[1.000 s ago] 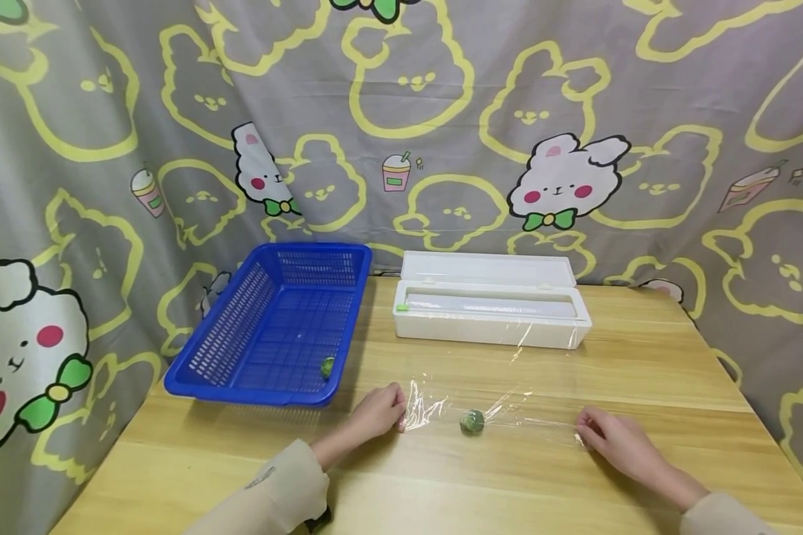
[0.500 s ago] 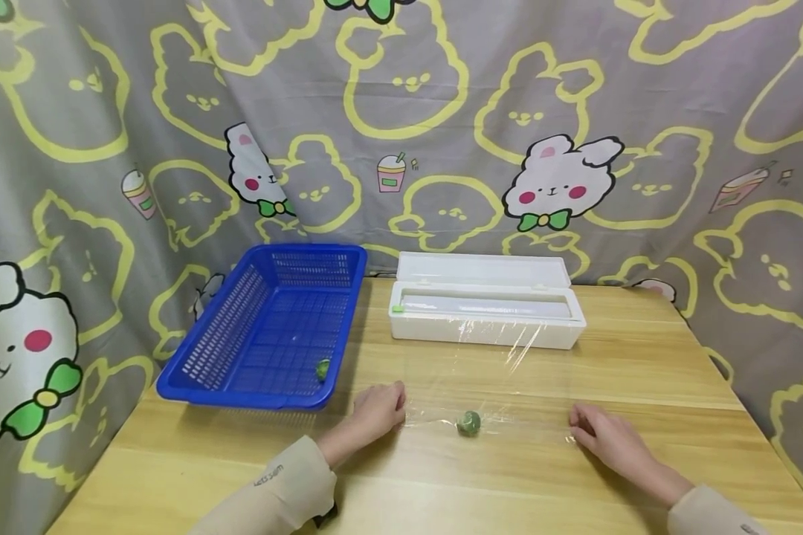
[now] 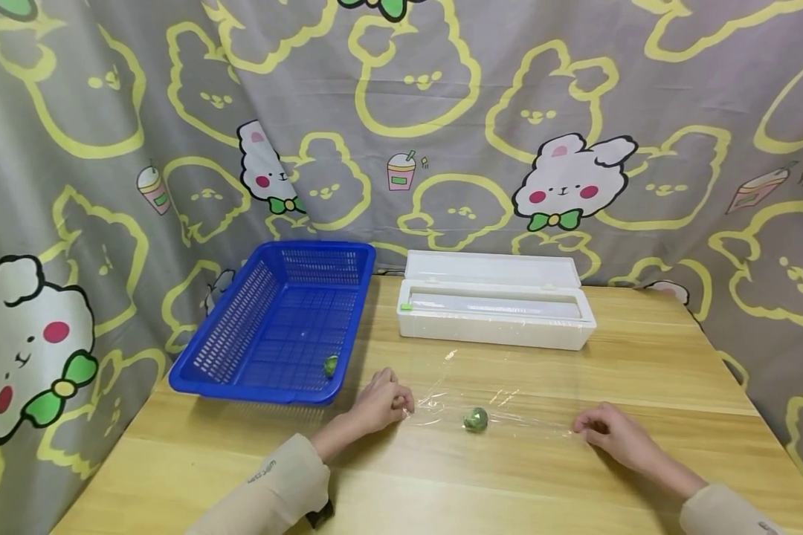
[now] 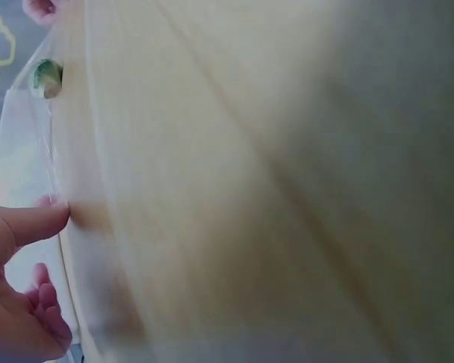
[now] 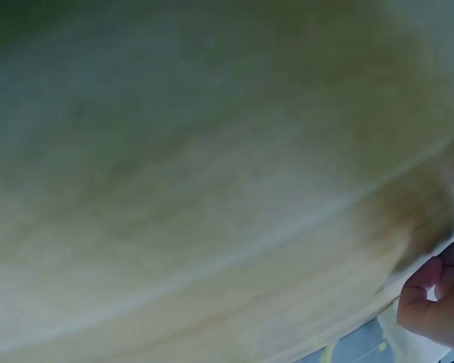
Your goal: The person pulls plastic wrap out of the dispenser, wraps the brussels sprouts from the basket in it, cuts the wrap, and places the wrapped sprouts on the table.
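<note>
A sheet of clear plastic wrap [image 3: 508, 379] runs from the white wrap dispenser box [image 3: 495, 329] toward the near side of the table. At its near left corner my left hand [image 3: 378, 401] pinches the film between thumb and index finger, the other fingers loosely bent. My right hand [image 3: 616, 435] pinches the near right corner. Between the hands sits a small round green Brussels sprout [image 3: 476, 420], overlapped by the glossy film near its front edge. The left wrist view shows the left thumb [image 4: 38, 223] at the film and the Brussels sprout [image 4: 47, 79] farther off.
A blue plastic basket [image 3: 261, 396] stands left of the film, with another Brussels sprout [image 3: 331, 365] inside. The dispenser's lid [image 3: 491, 269] is raised at the back, a green slider [image 3: 406, 307] on its left end. A patterned curtain [image 3: 442, 111] hangs behind the wooden table [image 3: 442, 490].
The left hand's fingers have shifted and spread slightly at the film corner. The film's glints and creases have changed around the sprout. The right hand stays at its corner.
</note>
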Tool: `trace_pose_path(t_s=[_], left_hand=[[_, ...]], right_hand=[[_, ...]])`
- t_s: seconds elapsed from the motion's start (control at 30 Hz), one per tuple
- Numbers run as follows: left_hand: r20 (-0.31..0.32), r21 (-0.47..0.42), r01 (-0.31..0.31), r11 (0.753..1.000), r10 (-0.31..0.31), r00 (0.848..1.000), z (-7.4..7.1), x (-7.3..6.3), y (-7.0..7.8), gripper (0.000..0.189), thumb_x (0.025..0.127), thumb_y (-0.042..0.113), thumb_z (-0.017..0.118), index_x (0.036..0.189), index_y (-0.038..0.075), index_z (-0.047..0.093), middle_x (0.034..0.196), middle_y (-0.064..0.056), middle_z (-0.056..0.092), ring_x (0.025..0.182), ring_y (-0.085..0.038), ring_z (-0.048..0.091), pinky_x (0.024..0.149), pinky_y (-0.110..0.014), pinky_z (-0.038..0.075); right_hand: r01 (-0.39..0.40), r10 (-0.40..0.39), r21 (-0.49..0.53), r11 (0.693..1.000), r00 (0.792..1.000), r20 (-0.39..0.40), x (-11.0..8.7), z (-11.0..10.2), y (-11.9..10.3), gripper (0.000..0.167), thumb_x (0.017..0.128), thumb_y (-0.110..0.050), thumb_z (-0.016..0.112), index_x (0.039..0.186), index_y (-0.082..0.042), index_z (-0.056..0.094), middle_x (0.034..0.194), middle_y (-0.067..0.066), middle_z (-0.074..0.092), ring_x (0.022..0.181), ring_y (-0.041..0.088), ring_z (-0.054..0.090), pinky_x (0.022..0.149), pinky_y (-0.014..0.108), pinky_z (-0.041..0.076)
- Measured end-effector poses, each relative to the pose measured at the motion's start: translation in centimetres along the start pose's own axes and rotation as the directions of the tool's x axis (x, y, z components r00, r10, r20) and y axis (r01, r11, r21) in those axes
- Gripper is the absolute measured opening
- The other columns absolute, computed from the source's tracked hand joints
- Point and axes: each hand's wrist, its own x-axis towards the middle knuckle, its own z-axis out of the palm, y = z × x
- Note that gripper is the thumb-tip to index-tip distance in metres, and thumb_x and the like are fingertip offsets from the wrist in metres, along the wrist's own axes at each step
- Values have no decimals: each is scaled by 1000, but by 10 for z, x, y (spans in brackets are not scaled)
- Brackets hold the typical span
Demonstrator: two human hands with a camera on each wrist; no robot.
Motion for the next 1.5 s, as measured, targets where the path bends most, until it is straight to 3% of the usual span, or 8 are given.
trace_pose_path(t_s=[0.17,0.33,0.5,0.6,0.8,1.03,1.27,1.5], left_hand=[[48,23,60,998,-61,997,-4,3,2,14,68,12,76,73,20,67,77,3,35,78,-16,36,62,-27,31],[102,169,97,981,-115,988,-12,12,16,13,67,13,75,72,23,69,84,0,43,84,-19,41,67,-31,38],[-4,304,7,953,-6,1000,-8,24,37,4,73,19,70,75,22,73,78,3,55,76,-15,46,65,-28,39],[-43,220,-66,973,77,996,0,28,52,6,76,23,70,80,21,73,77,6,59,73,-10,46,66,-23,36],[-7,-33,-111,993,111,994,17,36,72,15,75,32,72,87,22,72,77,12,63,75,-3,49,73,-22,35],[-19,0,-154,988,154,988,28,36,78,14,70,29,77,82,24,72,71,16,62,72,0,47,73,-23,32],[-10,-48,-112,993,112,994,33,37,76,17,69,23,77,85,22,70,70,16,62,69,2,50,79,-26,33],[22,-89,-52,995,54,998,32,40,79,19,69,21,78,85,22,69,70,16,61,69,1,51,83,-31,34]], right_hand=[[70,-70,68,995,998,-4,0,-1,6,9,74,-9,70,80,-13,66,76,-9,53,69,1,36,59,22,34],[166,-168,125,978,986,10,1,-5,11,10,74,-5,70,81,-9,65,75,-9,56,68,1,35,58,23,31],[152,-162,157,976,985,53,2,-9,12,11,74,-4,69,82,-8,64,65,-10,42,63,3,31,55,23,27],[132,-144,156,979,987,70,4,-10,11,10,75,-5,69,82,-9,64,62,-9,36,61,3,30,54,24,25],[100,-116,165,981,989,92,5,-11,8,10,75,-7,69,82,-9,63,61,-9,33,60,2,29,53,24,25],[46,-67,156,987,989,129,6,-12,5,9,76,-10,69,84,-11,63,63,-6,34,63,6,30,56,24,24],[50,-70,176,983,991,110,4,-10,6,9,76,-10,69,83,-10,64,65,-7,37,65,5,31,56,25,25],[5,-54,359,933,991,126,6,-19,10,11,78,-5,66,85,2,60,67,-6,40,59,2,35,51,24,32]])
